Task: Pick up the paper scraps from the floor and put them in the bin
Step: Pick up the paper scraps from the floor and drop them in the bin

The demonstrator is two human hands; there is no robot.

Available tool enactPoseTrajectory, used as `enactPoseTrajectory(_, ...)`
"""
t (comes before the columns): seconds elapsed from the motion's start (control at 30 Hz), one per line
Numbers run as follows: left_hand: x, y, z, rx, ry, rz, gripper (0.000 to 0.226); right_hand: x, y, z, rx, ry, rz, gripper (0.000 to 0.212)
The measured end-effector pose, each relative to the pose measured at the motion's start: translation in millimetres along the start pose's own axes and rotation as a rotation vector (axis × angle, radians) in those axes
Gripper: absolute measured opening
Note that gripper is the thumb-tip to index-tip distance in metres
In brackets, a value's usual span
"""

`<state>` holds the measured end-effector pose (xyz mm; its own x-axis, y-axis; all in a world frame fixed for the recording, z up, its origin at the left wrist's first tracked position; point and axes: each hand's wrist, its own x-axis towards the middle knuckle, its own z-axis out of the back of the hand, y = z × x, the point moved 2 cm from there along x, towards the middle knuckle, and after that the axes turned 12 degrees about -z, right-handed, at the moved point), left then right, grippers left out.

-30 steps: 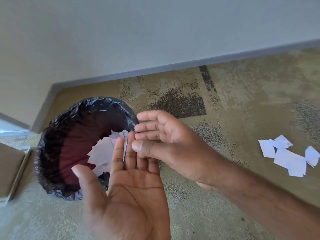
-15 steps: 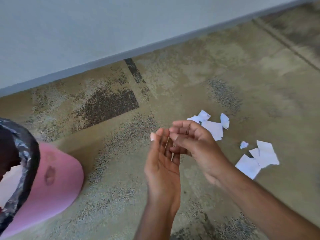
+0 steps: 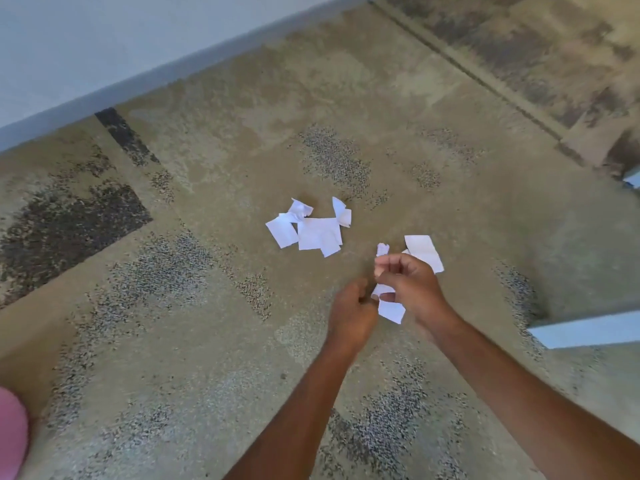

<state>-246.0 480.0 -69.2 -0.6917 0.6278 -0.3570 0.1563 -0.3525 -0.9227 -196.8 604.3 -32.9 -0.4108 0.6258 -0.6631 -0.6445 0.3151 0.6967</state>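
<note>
Both bare hands reach out low over the patterned carpet floor (image 3: pixel 207 323), close together and just on the near side of the scattered paper. The right hand (image 3: pixel 412 289) has its fingers curled inward, thumb toward the forefinger; white paper shows just above its knuckles, beneath its fingers and below its palm, but motion blur hides whether that grip is pinching any of it or only hovering over it, so I cannot tell. The left hand (image 3: pixel 351 313) is beside it, nearly touching, its fingers bent inward into a loose curl; whether it holds anything I cannot tell either. A small white scrap (image 3: pixel 391 310) is visible between the two hands, and a larger rectangular scrap (image 3: pixel 424 252) lies on the floor just beyond the right hand, partly hidden by its knuckles. The main cluster of paper scraps (image 3: pixel 313 230), several overlapping white pieces, some crumpled, lies on the floor farther out from the hands and to the left of the rectangular scrap, apart from both hands. The pink bin (image 3: pixel 10 434) shows only as a rounded edge at the lower left corner, well apart from the cluster and on the near left of it. Beyond the cluster a grey baseboard (image 3: pixel 138 81) runs along the foot of a pale wall.
</note>
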Motion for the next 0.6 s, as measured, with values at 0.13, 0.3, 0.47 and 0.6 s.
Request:
enactPoseTrajectory(0.13,10.7,10.2,-28.9,0.588,0.017,-0.13,0.064,17.5,-8.8,38.2,0.04,-0.09,-0.019,0.024)
enactPoseTrajectory(0.3,8.4,4.1,-58.1,0.859,0.041,-0.209,0.103,25.8,-13.4,70.6,0.126,-0.201,-0.032,0.014)
enactPoseTrajectory(0.47,10.0,4.8,-59.9,0.854,-0.013,-0.223,0.063,29.6,-21.2,82.1,0.133,-0.22,-0.036,0.014)
enactPoseTrajectory(0.6,12.8,5.2,-46.2,0.775,-0.012,-0.254,0.044,33.8,-24.7,78.7,0.127,-0.209,-0.008,0.014)
